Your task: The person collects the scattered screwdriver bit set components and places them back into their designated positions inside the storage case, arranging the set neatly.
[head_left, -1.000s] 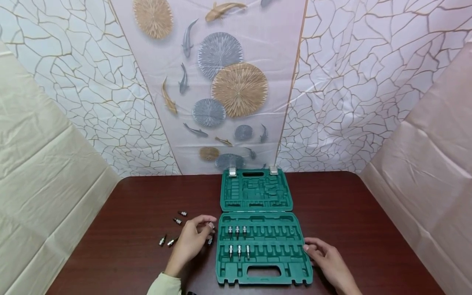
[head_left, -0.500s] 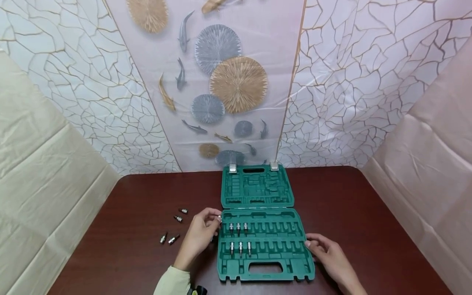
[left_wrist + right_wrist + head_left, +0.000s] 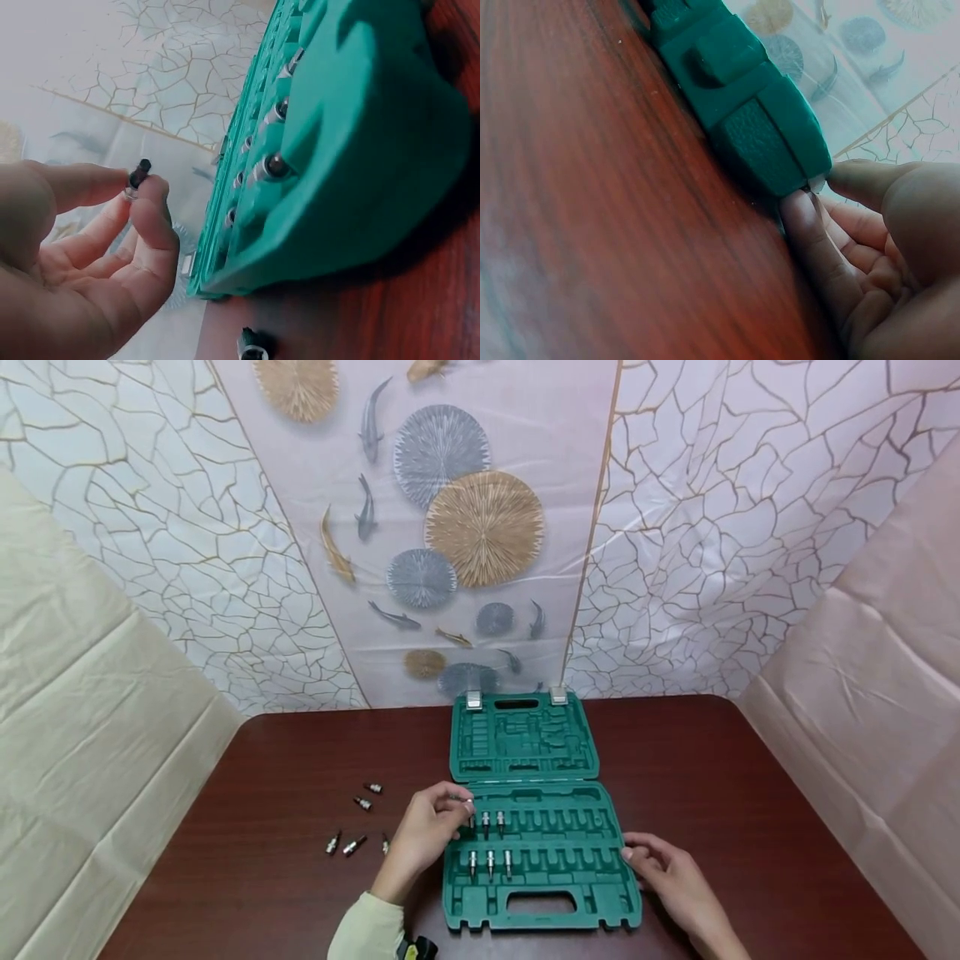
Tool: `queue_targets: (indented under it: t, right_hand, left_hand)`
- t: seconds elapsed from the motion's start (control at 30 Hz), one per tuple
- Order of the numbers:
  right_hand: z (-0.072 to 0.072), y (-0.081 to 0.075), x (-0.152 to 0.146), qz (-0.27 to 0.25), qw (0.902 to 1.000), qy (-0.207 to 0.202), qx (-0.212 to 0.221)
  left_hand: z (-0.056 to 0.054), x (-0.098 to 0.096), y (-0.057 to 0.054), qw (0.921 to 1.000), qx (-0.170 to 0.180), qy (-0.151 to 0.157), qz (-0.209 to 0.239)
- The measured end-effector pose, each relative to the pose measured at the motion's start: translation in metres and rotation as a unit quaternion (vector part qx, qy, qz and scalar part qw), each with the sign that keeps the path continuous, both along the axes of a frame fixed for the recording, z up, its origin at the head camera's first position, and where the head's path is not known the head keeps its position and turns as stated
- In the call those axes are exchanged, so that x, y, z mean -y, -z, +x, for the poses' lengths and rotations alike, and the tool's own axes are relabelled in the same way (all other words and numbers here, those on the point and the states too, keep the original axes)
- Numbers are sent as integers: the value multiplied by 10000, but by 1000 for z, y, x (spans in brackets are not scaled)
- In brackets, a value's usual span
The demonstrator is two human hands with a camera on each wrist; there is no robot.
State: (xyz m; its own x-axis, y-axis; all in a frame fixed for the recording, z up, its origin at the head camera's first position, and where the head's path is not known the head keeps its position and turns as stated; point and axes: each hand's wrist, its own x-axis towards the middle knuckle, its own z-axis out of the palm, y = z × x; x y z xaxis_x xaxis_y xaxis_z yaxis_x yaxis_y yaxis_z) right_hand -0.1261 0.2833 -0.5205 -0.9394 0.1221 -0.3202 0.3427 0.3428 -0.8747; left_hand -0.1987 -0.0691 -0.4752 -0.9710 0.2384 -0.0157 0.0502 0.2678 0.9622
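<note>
My left hand [image 3: 426, 828] pinches a small bit socket [image 3: 139, 178] between thumb and fingertips, its dark tip pointing up in the left wrist view. This hand is over the left end of the upper slot row in an open green tool case [image 3: 542, 925]. Several silver bit sockets [image 3: 491, 865] sit in the left slots of both rows; the hand partly covers the upper leftmost one. My right hand [image 3: 671, 881] grips the case's right edge, with the thumb and a finger at its corner in the right wrist view.
Several loose bit sockets [image 3: 354, 845] lie on the dark wooden table [image 3: 262, 893] left of the case, one right by my left forearm. The case's lid [image 3: 525, 735] lies back toward the patterned cloth [image 3: 450, 527]. Pale cloth walls rise on both sides.
My left hand has moved right, from the table beside the case to over its upper left slots, carrying the bit socket. My right hand stays at the case's edge.
</note>
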Motion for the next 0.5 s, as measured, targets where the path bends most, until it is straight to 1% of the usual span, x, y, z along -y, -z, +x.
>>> queue_targets:
  t: [0.27,0.5]
  right_hand:
    - [0,1,1,-3,10000,23,18]
    - [1,-1,0,20,10000,-52,-50]
  left_hand:
    - [-4,-7,-1,9992,347,109,-191]
    - [-5,-11,-9,9986,469,169,-171]
